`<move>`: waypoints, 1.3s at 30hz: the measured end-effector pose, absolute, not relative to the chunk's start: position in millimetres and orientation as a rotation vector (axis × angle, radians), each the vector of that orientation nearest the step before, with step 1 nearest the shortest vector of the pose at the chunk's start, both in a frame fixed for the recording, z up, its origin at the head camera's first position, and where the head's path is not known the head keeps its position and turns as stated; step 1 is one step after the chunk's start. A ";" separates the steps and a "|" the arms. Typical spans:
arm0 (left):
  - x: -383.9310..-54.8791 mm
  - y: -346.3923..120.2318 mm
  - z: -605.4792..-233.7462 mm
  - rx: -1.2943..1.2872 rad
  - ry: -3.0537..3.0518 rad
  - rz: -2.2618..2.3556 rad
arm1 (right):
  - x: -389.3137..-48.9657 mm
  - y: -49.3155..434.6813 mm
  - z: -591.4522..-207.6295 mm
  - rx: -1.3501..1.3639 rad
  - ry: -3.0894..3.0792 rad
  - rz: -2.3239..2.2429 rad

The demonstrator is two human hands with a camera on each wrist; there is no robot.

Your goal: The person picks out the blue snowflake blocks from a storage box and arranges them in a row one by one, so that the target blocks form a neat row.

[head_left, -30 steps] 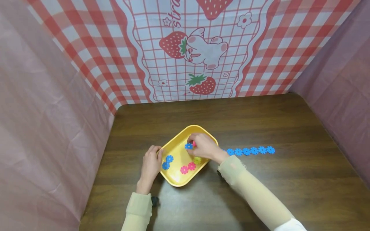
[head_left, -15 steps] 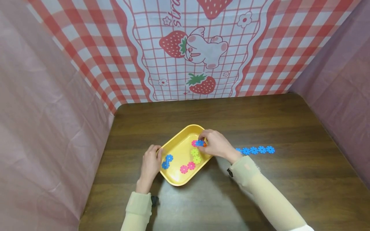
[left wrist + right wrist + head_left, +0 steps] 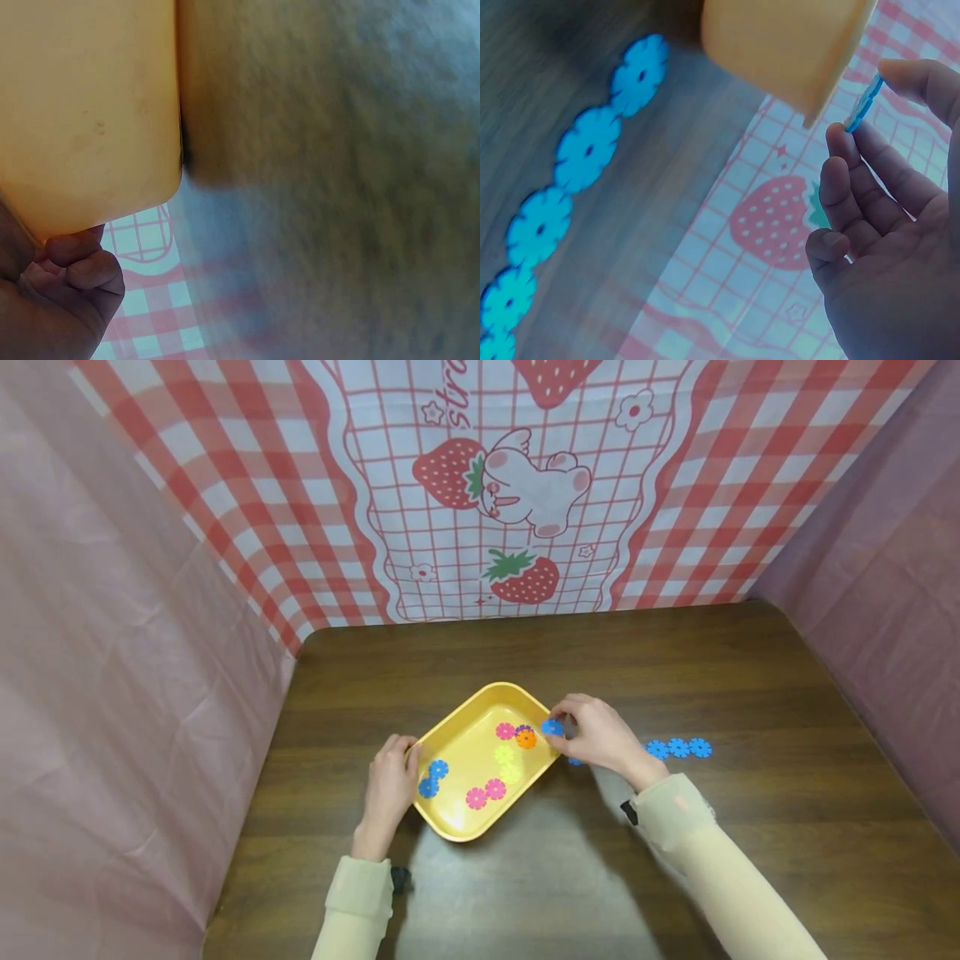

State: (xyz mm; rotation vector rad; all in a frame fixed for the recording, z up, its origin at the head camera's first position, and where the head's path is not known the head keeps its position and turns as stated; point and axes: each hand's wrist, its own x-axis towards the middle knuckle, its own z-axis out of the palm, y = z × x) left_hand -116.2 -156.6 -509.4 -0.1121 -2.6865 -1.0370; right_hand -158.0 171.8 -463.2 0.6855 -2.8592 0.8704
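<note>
In the head view my right hand (image 3: 600, 735) is over the right edge of the yellow plastic tray (image 3: 491, 689), pinching one blue snowflake disc (image 3: 552, 727). The right wrist view shows that disc (image 3: 864, 103) edge-on between thumb and fingertips, beside the tray. My left hand (image 3: 392, 787) grips the tray's left rim, its fingers curled under the edge in the left wrist view. Inside the tray lie two blue discs (image 3: 433, 778), pink discs (image 3: 486, 794), yellow-green discs (image 3: 507, 764), an orange disc (image 3: 526, 739) partly over a purple one, and another pink disc (image 3: 506, 731).
A row of several blue discs (image 3: 678, 748) lies on the wooden table (image 3: 675, 668) right of the tray, partly hidden by my right hand. A checked strawberry cloth (image 3: 517, 527) hangs behind the table, with pink curtains (image 3: 150, 652) at both sides.
My right hand has moved right, from inside the tray to its right edge, with the blue disc. An orange, a purple and a pink disc now lie uncovered. My left hand stays put.
</note>
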 end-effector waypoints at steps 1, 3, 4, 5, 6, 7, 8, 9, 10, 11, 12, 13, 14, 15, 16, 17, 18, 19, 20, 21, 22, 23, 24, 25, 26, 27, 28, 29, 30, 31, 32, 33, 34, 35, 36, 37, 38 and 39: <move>-116.1 -156.7 -509.2 -0.111 -2.688 -1.037 | -157.7 174.7 -463.6 0.679 -2.852 0.878; -116.1 -157.1 -509.3 -0.116 -2.686 -1.032 | -157.2 181.4 -464.1 0.670 -2.836 0.885; -116.1 -157.3 -509.2 -0.117 -2.685 -1.031 | -156.7 184.8 -463.8 0.665 -2.829 0.892; -116.1 -157.4 -509.2 -0.120 -2.684 -1.031 | -156.2 188.3 -463.4 0.659 -2.822 0.896; -116.1 -157.5 -509.2 -0.123 -2.681 -1.031 | -155.8 191.9 -462.8 0.653 -2.817 0.898; -116.2 -157.6 -509.2 -0.125 -2.680 -1.032 | -155.5 195.6 -462.5 0.646 -2.812 0.893; -116.3 -157.6 -509.2 -0.127 -2.679 -1.032 | -155.0 199.2 -462.1 0.638 -2.809 0.890; -116.3 -157.5 -509.1 -0.127 -2.680 -1.035 | -154.7 202.9 -461.6 0.628 -2.808 0.885; -116.3 -157.5 -509.2 -0.128 -2.681 -1.035 | -154.2 206.6 -461.2 0.617 -2.809 0.879; -116.5 -157.5 -509.3 -0.128 -2.682 -1.035 | -154.0 210.4 -460.9 0.607 -2.808 0.871; -116.6 -157.4 -509.3 -0.129 -2.684 -1.036 | -153.6 214.2 -460.4 0.597 -2.809 0.860; -116.7 -157.4 -509.2 -0.128 -2.688 -1.035 | -153.4 217.9 -460.2 0.587 -2.810 0.851; -116.9 -157.3 -509.2 -0.126 -2.690 -1.035 | -153.0 221.7 -459.9 0.577 -2.811 0.848; -117.0 -157.3 -509.1 -0.124 -2.691 -1.036 | -152.7 225.4 -459.7 0.569 -2.811 0.842; -117.1 -157.4 -509.1 -0.123 -2.692 -1.036 | -152.3 228.9 -459.5 0.561 -2.811 0.837; -117.2 -157.4 -509.1 -0.121 -2.693 -1.037 | -152.1 232.3 -459.5 0.554 -2.810 0.832; -117.2 -157.4 -509.1 -0.118 -2.695 -1.037 | -151.8 235.7 -459.7 0.545 -2.811 0.824; -117.3 -157.5 -509.2 -0.114 -2.695 -1.038 | -151.4 239.1 -460.1 0.539 -2.812 0.817; -117.3 -157.6 -509.2 -0.111 -2.695 -1.040 | -150.8 242.4 -460.5 0.529 -2.814 0.812; -117.3 -157.7 -509.2 -0.108 -2.697 -1.040 | -150.1 245.7 -460.7 0.520 -2.816 0.803; -117.2 -157.7 -509.2 -0.106 -2.699 -1.039 | -149.4 249.2 -461.2 0.511 -2.818 0.794; -117.2 -157.6 -509.2 -0.105 -2.702 -1.038 | -148.7 252.7 -461.6 0.501 -2.820 0.785; -117.3 -157.7 -509.3 -0.102 -2.704 -1.038 | -147.9 256.4 -461.9 0.492 -2.824 0.780; -117.3 -157.6 -509.3 -0.100 -2.706 -1.038 | -146.8 260.2 -462.1 0.484 -2.828 0.777; -117.3 -157.6 -509.4 -0.101 -2.707 -1.038 | -145.8 264.0 -462.3 0.473 -2.832 0.776; -117.3 -157.5 -509.5 -0.101 -2.709 -1.037 | -145.0 267.8 -462.6 0.466 -2.835 0.774; -117.4 -157.5 -509.6 -0.102 -2.707 -1.038 | -144.2 271.7 -463.0 0.456 -2.840 0.774; -117.4 -157.5 -509.7 -0.103 -2.706 -1.039 | -143.4 275.6 -463.3 0.445 -2.844 0.772; -117.5 -157.6 -509.9 -0.103 -2.705 -1.040 | -142.6 279.6 -463.7 0.436 -2.847 0.770; -117.6 -157.6 -509.9 -0.104 -2.703 -1.041 | -141.8 283.4 -464.1 0.424 -2.849 0.767; -117.7 -157.7 -509.8 -0.106 -2.700 -1.041 | -141.2 287.1 -464.5 0.413 -2.851 0.764; -117.7 -157.8 -509.8 -0.106 -2.698 -1.041 | -140.3 290.6 -464.9 0.401 -2.854 0.761; -117.8 -157.8 -509.7 -0.104 -2.697 -1.041 | -139.4 294.2 -465.4 0.387 -2.859 0.756; -117.9 -157.9 -509.7 -0.104 -2.695 -1.041 | -138.6 297.5 -465.9 0.377 -2.862 0.749; -117.8 -157.8 -509.8 -0.106 -2.695 -1.039 | -137.5 300.7 -466.3 0.367 -2.866 0.743; -117.8 -157.8 -509.8 -0.105 -2.695 -1.039 | -136.3 303.8 -466.6 0.353 -2.872 0.739; -117.7 -157.8 -509.7 -0.103 -2.696 -1.039 | -135.2 307.0 -467.0 0.339 -2.879 0.732; -117.7 -157.8 -509.8 -0.103 -2.697 -1.040 | -134.1 310.1 -467.5 0.326 -2.885 0.723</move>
